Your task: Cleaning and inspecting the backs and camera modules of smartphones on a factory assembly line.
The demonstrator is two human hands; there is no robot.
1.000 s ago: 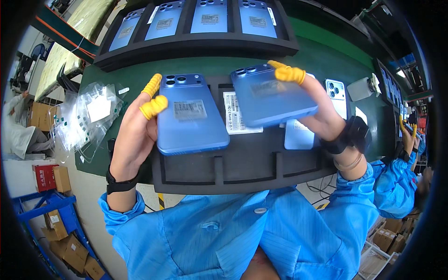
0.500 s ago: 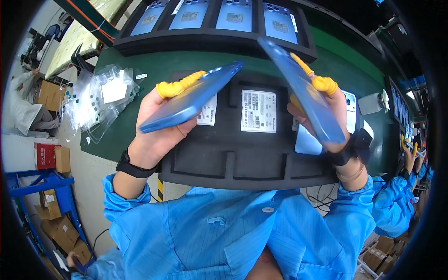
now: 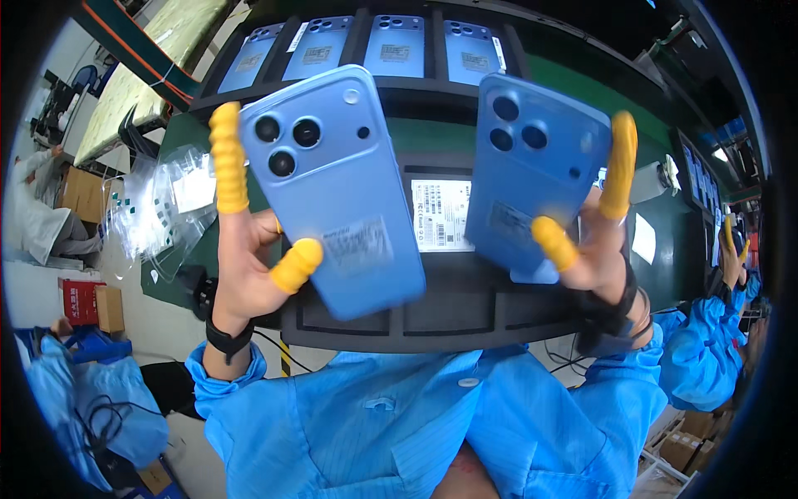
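My left hand (image 3: 249,270) grips a blue phone (image 3: 332,195) by its left edge, its camera side facing me. A second blue phone (image 3: 532,187), also back toward me, is held in my right hand (image 3: 600,258). Yellow finger cots cover the thumb and a finger of each hand. Both phones are raised above a black foam tray (image 3: 440,312) with shallow compartments. Between them a white printed label (image 3: 439,212) shows in the tray. The lower edge of another light-blue phone (image 3: 536,274) peeks out behind the right one.
Beyond my hands, a black tray (image 3: 353,50) carries several blue phones in slots. Clear plastic bags (image 3: 158,208) lie at left. A clear container (image 3: 651,190) and white paper (image 3: 644,239) sit at right. Co-workers' blue sleeves (image 3: 706,353) show at right and lower left.
Both phones have turned from nearly edge-on to showing their backs. My left hand has moved slightly left. A person in blue has come further into view at lower left.
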